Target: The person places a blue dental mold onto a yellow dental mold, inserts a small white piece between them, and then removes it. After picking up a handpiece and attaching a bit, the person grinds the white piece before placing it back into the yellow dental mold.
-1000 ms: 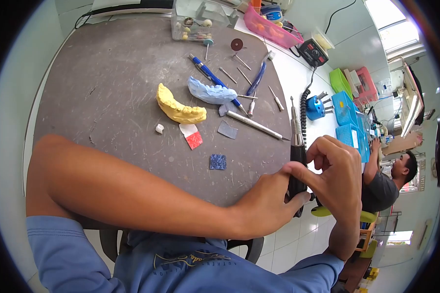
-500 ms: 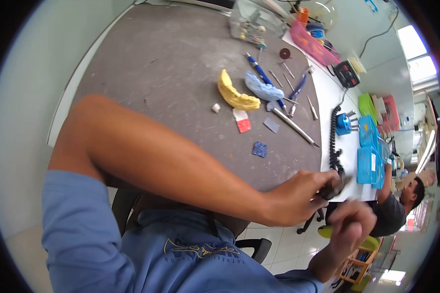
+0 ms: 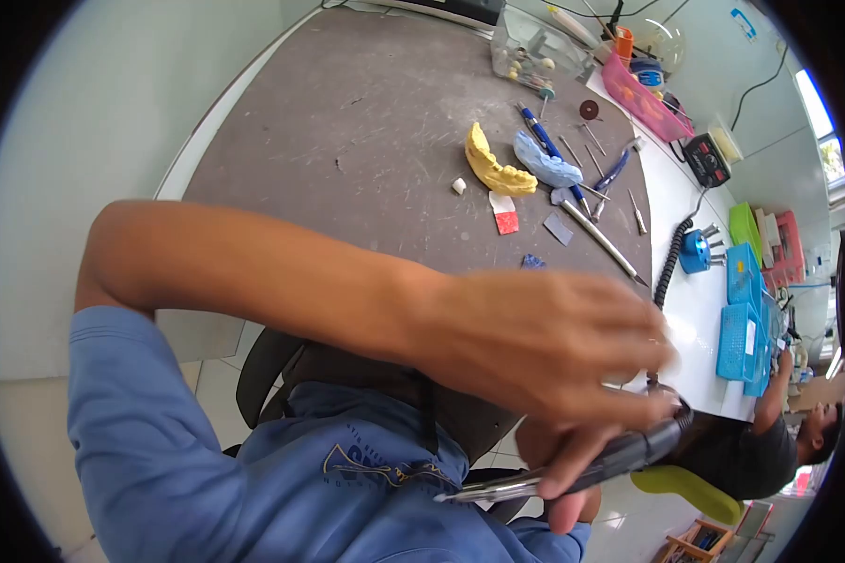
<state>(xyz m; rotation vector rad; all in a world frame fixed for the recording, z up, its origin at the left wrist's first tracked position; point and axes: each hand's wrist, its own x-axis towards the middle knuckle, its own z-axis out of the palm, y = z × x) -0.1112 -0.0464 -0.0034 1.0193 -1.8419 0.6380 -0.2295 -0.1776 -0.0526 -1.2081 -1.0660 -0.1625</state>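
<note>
My right hand (image 3: 573, 474) grips a dark rotary handpiece (image 3: 629, 452), its metal tip pointing left over my lap. My left hand (image 3: 554, 342), blurred, passes in front with fingers stretched out and hides part of the right hand. Its fingertips lie near the handpiece's cord end; whether they touch cannot be told. On the grey-brown mat (image 3: 366, 141) beyond are a yellow dental cast (image 3: 498, 169), a light blue dental cast (image 3: 545, 161), a small white piece (image 3: 458, 186), a red-and-white piece (image 3: 505, 214), a grey square (image 3: 559, 229) and a dark blue square (image 3: 533, 262), partly covered.
A craft knife (image 3: 606, 244), a blue pen (image 3: 535, 122), burs and a brown disc (image 3: 589, 110) lie on the mat. Farther right stand a control box (image 3: 706, 161), a blue bur holder (image 3: 695, 251) and blue baskets (image 3: 737, 338). A co-worker (image 3: 746, 450) sits at the right.
The handpiece has gone from my left hand to my right, and now points left. My left hand has moved up and left, its fingers extended. The view has shifted slightly.
</note>
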